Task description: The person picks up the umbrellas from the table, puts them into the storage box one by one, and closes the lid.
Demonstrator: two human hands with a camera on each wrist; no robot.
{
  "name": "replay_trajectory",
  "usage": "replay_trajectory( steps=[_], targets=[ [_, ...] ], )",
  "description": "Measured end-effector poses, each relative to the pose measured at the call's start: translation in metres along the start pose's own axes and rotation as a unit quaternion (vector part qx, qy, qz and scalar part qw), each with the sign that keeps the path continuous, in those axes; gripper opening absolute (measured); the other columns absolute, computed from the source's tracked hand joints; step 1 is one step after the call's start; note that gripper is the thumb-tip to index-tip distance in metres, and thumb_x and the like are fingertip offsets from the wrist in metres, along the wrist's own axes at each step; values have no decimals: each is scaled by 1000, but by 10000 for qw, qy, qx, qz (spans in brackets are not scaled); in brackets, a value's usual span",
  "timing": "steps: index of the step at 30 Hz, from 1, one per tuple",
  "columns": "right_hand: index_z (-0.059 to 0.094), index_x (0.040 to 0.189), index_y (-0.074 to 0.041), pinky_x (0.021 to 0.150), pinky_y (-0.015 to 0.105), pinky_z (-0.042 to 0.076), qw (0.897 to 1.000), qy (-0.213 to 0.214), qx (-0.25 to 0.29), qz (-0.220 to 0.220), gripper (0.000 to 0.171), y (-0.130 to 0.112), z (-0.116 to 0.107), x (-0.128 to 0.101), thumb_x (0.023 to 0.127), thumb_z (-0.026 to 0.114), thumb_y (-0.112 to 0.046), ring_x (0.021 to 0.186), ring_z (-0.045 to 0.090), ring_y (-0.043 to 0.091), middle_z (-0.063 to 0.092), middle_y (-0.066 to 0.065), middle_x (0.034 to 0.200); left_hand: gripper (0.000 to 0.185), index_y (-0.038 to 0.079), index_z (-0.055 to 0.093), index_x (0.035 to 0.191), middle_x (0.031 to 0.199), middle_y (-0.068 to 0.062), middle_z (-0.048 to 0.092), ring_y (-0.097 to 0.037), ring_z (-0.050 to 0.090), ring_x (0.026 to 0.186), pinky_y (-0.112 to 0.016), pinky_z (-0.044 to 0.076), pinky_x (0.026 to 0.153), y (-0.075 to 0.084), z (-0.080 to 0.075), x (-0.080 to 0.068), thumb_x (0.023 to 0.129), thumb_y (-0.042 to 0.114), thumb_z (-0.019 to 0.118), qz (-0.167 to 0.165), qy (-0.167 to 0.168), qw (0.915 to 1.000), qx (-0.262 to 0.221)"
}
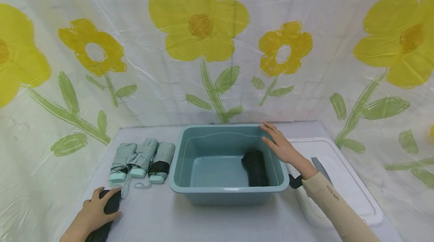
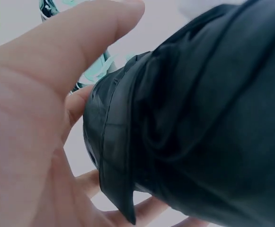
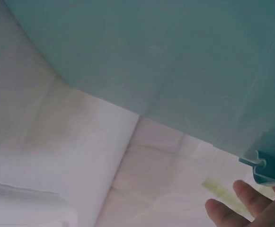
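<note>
At the front left, my left hand (image 1: pixel 93 212) is curled round a black folded umbrella (image 1: pixel 110 205). In the left wrist view the thumb lies on one side of its wrinkled cloth (image 2: pixel 189 118) and the fingers pass round the other. My right hand (image 1: pixel 279 146) rests at the right rim of a blue-green plastic bin (image 1: pixel 230 190), fingers spread and nearly straight. Its fingertips (image 3: pixel 217 210) show beside the rim in the right wrist view. Inside the bin, against the right side, lies another black rolled bundle (image 1: pixel 256 168), like a folded umbrella.
Three pale green folded umbrellas lie side by side left of the bin: one on the left (image 1: pixel 123 159), one in the middle (image 1: pixel 145 155), one on the right (image 1: pixel 163 161). A white plastic lid (image 1: pixel 352 181) lies under the right forearm. A flower-printed curtain (image 1: pixel 217 95) hangs behind the table.
</note>
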State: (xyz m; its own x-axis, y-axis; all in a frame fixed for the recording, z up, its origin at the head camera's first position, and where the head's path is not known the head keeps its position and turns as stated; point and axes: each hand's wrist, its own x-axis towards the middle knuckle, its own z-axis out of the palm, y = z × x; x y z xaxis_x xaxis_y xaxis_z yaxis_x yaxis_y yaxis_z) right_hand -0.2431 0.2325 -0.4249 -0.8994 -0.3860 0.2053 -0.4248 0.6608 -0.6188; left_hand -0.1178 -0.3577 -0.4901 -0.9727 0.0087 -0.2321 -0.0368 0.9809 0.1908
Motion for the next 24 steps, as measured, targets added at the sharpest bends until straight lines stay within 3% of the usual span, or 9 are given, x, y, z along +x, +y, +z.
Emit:
replay_trajectory(
  steps=[6, 13, 24],
  targets=[
    [28, 146, -10, 104, 63, 17, 10000, 10, 76, -8, 51, 1, 1, -1, 100, 40, -30, 139, 14, 38, 15, 13, 154, 95, 11, 33, 135, 121, -45, 11, -59, 42, 75, -59, 46, 53, -3, 9, -4, 64, 58, 75, -44, 68, 9999, 106],
    [28, 146, -10, 104, 63, 16, 10000, -12, 51, -27, 51, 2, 2, 0, 100, 39, -31, 139, 14, 38, 14, 12, 154, 90, 13, 34, 135, 116, -45, 16, -55, 44, 74, -55, 47, 50, -2, 11, -2, 65, 49, 78, -314, 2, 9993, 191],
    [27, 146, -10, 104, 64, 16, 9999, -33, 95, -1, 51, 0, 0, 0, 101, 39, -30, 139, 13, 39, 14, 13, 154, 85, 11, 36, 135, 113, -46, 23, -43, 49, 67, -46, 46, 48, 6, 8, -4, 66, 33, 81, -370, -6, 9992, 149]
  ],
)
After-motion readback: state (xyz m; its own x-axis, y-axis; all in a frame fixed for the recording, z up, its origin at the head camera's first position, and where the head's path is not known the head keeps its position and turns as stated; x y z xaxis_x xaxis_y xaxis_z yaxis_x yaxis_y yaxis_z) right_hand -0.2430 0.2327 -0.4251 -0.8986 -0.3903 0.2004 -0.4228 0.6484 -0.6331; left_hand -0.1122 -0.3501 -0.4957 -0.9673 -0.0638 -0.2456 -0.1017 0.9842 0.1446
